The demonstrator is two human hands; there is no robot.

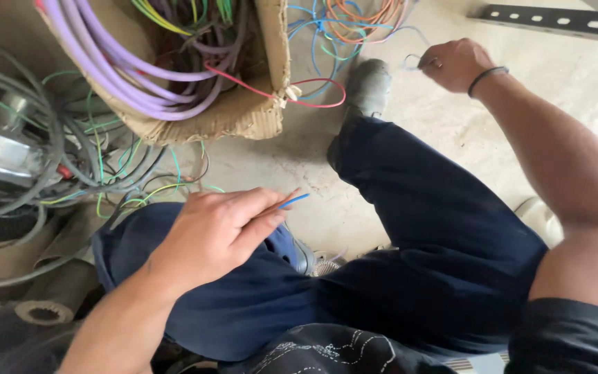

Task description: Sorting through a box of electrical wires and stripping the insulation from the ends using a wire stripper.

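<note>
My left hand [216, 232] rests over my left knee and pinches a short blue wire [293, 201] whose end sticks out past the fingertips. My right hand [455, 64], with a dark band on the wrist, is stretched out past my grey shoe [368, 84] and is closed on a thin pale blue wire [413, 61] that loops beside the fingers. That wire runs toward a tangle of blue and orange wires [347, 24] on the floor. My legs in dark blue trousers [410, 228] fill the middle of the view.
A torn cardboard box [243, 114] at top holds thick purple cables [126, 76] and coloured wires; a red wire [316, 93] loops out of it. Grey cables and green wires [43, 159] pile up at left. A perforated metal bar [555, 19] lies top right on concrete floor.
</note>
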